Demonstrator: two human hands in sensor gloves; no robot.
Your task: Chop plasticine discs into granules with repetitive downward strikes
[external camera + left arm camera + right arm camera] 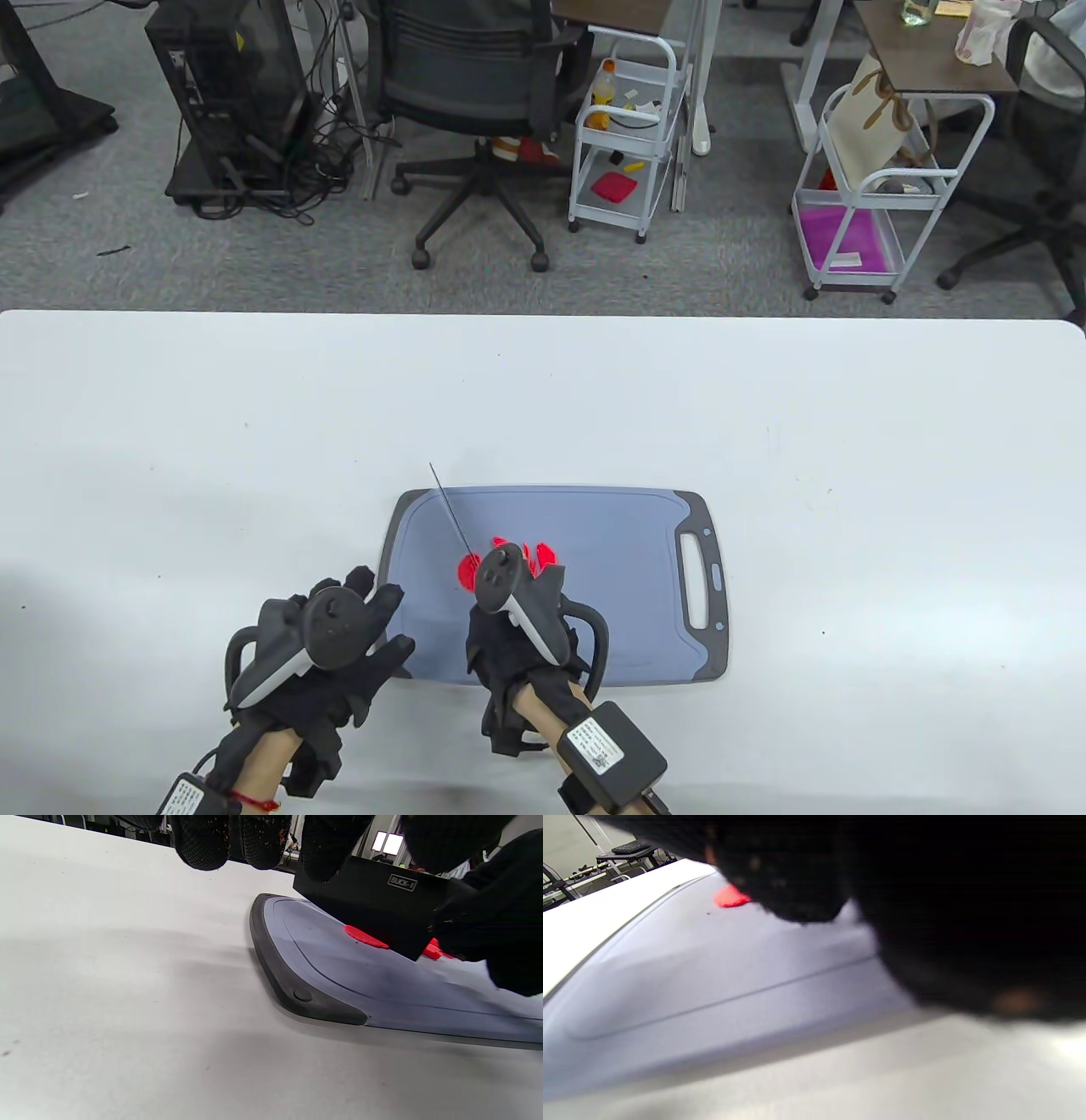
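Observation:
Red plasticine pieces [466, 574] lie left of centre on the grey-blue cutting board [628, 543]. My right hand [509, 645] grips the handle of a black cleaver [451, 514], which shows edge-on as a thin line in the table view. In the left wrist view the cleaver blade [382, 904] stands over the red plasticine [367, 938], its lower edge at the pieces. My left hand [365, 632] lies at the board's front left corner and holds nothing; its fingertips [203, 844] hang above the table. In the right wrist view the glove [946, 899] hides most of the scene; one red piece [729, 897] shows on the board [712, 976].
The white table [764, 407] extends around the board. The board's handle slot [697, 581] is at its right end. Behind the table stand an office chair [484, 76] and white trolleys [628, 127].

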